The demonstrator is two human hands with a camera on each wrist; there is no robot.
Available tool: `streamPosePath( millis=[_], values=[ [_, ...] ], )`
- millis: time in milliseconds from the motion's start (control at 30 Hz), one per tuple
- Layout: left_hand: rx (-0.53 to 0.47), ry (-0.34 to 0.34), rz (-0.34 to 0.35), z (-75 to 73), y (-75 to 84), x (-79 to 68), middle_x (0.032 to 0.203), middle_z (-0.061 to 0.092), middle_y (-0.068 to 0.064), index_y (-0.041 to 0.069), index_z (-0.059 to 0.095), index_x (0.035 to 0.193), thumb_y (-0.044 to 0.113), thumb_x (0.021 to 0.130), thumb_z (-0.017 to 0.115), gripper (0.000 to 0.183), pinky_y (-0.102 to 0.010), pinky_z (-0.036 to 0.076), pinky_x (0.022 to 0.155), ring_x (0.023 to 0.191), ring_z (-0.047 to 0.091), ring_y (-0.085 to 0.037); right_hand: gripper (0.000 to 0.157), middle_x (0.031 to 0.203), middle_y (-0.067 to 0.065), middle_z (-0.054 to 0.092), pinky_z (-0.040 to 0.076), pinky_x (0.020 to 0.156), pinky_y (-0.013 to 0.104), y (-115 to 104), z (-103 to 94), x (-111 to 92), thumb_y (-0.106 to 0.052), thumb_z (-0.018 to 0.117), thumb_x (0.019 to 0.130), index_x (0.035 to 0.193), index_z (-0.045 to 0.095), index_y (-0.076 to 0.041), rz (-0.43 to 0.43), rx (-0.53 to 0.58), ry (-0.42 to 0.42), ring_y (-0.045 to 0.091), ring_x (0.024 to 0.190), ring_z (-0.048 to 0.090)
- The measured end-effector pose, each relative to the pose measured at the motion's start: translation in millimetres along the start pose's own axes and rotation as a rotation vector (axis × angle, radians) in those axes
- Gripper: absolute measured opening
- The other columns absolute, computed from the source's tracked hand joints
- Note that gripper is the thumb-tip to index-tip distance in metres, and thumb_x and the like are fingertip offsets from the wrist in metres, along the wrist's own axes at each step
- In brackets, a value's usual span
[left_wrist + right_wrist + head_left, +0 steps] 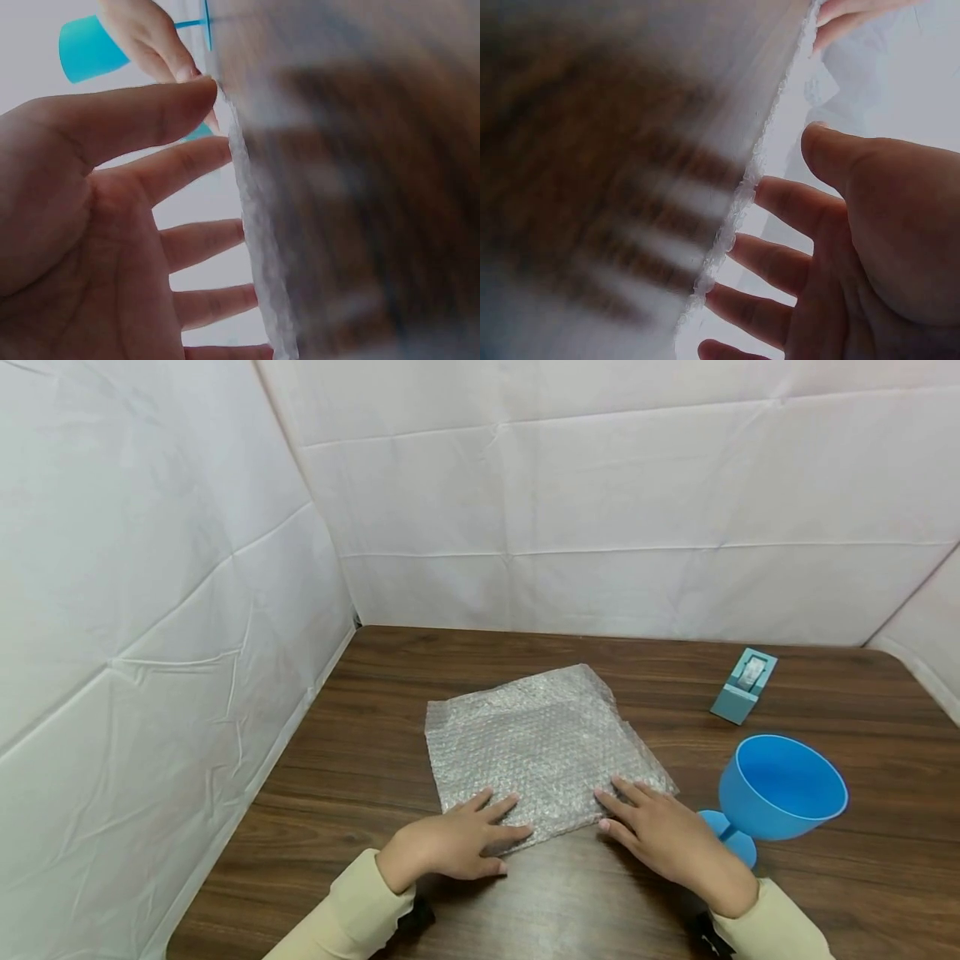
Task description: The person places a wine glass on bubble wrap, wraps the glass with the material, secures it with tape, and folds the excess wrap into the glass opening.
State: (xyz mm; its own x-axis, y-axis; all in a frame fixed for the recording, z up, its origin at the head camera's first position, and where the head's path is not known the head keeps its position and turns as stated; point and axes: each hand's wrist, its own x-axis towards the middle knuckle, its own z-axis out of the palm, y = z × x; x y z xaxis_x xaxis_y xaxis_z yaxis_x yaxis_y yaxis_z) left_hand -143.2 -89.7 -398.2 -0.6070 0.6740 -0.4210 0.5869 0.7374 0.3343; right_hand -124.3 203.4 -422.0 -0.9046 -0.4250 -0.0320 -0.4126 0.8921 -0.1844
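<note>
A sheet of bubble wrap [536,743] lies spread on the dark wooden table, turned slightly askew. My left hand [459,839] rests its spread fingertips on the sheet's near left edge. On the near right edge lie the fingers of my right hand [663,835], also spread. In the left wrist view, the left fingers [199,244] touch the bubble wrap's edge [259,247]. The right wrist view has the right fingers [769,262] against that edge too. Neither hand grips anything.
Right of my right hand stands a blue goblet-shaped cup [783,789] on a stem and round base. Behind it sits a teal tape dispenser [744,687] with a clear roll. White cloth walls [600,510] border the wooden table [352,760] at the back and sides.
</note>
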Motion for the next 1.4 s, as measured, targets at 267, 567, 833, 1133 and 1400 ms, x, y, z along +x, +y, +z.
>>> streamPosePath(
  millis=[267, 567, 833, 1133, 1400],
  values=[
    [-0.008, 0.001, 0.025, -3.6, -9.6, 5.6, 0.161, 0.018, 0.004, 0.040, 0.044, 0.143, 0.038, 0.098, 0.053, 0.045, -0.058, 0.027, 0.112, 0.148, 0.013, -0.033, 0.049, 0.142, 0.018, 0.050, 0.042, 0.095, 0.062, -6.5, 1.7, -9.6, -0.042, 0.052, 0.096, 0.139, 0.053, -0.017, 0.018, -0.023, -0.050, 0.043, 0.124, 0.051],
    [-0.087, 0.015, 0.097, -8.8, -27.6, 12.1, 0.159, 0.023, 0.002, 0.031, 0.054, 0.137, 0.033, 0.098, 0.054, 0.039, -0.057, 0.021, 0.115, 0.148, 0.012, -0.034, 0.049, 0.141, 0.018, 0.051, 0.042, 0.095, 0.062, -19.9, 3.5, -19.0, -0.044, 0.054, 0.095, 0.137, 0.055, -0.020, 0.027, -0.057, -0.068, 0.043, 0.121, 0.053],
    [-0.191, 0.051, 0.127, -14.3, -42.7, 11.9, 0.156, 0.031, 0.001, 0.025, 0.064, 0.128, 0.027, 0.098, 0.056, 0.031, -0.056, 0.018, 0.116, 0.148, 0.013, -0.035, 0.050, 0.139, 0.018, 0.052, 0.043, 0.094, 0.060, -34.2, 6.4, -20.1, -0.046, 0.054, 0.094, 0.137, 0.055, -0.022, 0.037, -0.068, -0.068, 0.042, 0.120, 0.055],
    [-0.229, 0.066, 0.123, -17.6, -53.0, 9.4, 0.155, 0.035, 0.000, 0.023, 0.068, 0.122, 0.027, 0.098, 0.057, 0.028, -0.062, 0.014, 0.114, 0.148, 0.013, -0.034, 0.052, 0.140, 0.019, 0.052, 0.042, 0.097, 0.058, -47.1, 10.5, -18.5, -0.049, 0.052, 0.094, 0.138, 0.054, -0.021, 0.020, -0.080, -0.078, 0.041, 0.118, 0.055],
    [-0.243, 0.084, 0.134, -19.0, -58.1, 4.2, 0.153, 0.037, -0.003, 0.019, 0.069, 0.121, 0.023, 0.098, 0.057, 0.026, -0.065, 0.014, 0.113, 0.147, 0.016, -0.036, 0.052, 0.140, 0.018, 0.052, 0.041, 0.098, 0.058, -56.4, 10.3, -16.8, -0.050, 0.052, 0.094, 0.138, 0.054, -0.023, 0.014, -0.067, -0.082, 0.040, 0.120, 0.055]
  ],
)
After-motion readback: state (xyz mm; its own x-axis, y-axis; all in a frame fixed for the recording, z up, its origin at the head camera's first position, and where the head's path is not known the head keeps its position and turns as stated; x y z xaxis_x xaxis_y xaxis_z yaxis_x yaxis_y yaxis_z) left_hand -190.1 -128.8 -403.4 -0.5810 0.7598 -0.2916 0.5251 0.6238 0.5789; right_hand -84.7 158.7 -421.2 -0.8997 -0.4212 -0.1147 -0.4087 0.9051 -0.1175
